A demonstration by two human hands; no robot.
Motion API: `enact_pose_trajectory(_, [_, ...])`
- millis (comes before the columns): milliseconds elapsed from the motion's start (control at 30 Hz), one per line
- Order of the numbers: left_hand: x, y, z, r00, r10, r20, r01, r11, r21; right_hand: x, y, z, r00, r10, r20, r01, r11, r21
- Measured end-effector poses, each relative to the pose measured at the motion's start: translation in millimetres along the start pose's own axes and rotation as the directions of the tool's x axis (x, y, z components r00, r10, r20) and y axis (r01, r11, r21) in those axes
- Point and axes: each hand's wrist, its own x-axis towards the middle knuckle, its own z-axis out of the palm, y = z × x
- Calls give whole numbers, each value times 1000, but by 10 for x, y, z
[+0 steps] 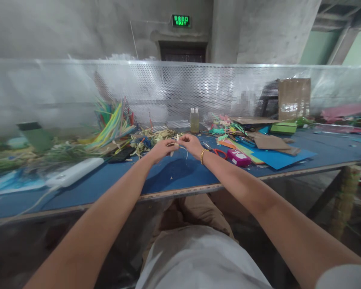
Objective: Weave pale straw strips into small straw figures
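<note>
My left hand (162,149) and my right hand (190,143) meet above the blue table (114,182), both with fingers pinched together. Between them they hold a thin pale strip (175,145) that looks like straw or a dried leaf, with one end curling down to the right. A gold bracelet (202,155) sits on my right wrist. A pile of pale dried strips (156,136) lies just beyond my hands. Small scraps dot the table under them.
Coloured strips (112,122) fan out at back left, with a white power strip (75,171) and black phone (122,154) nearer. A small bottle (194,120), red-handled scissors (218,152), pink box (238,157), blue paper (281,157), cardboard (294,98) lie right. Perforated metal screen (180,90) behind.
</note>
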Motion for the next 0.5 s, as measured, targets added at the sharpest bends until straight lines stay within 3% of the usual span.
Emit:
enact_pose_trajectory(300, [18,-32,-9,988,151,-41,-138,966,220,0,-3,10,1000,-3,19,2,999,52])
enact_pose_trajectory(500, [75,-91,-25,979,202,8,-199,959,202,17,31,29,1000,22,7,-22,999,36])
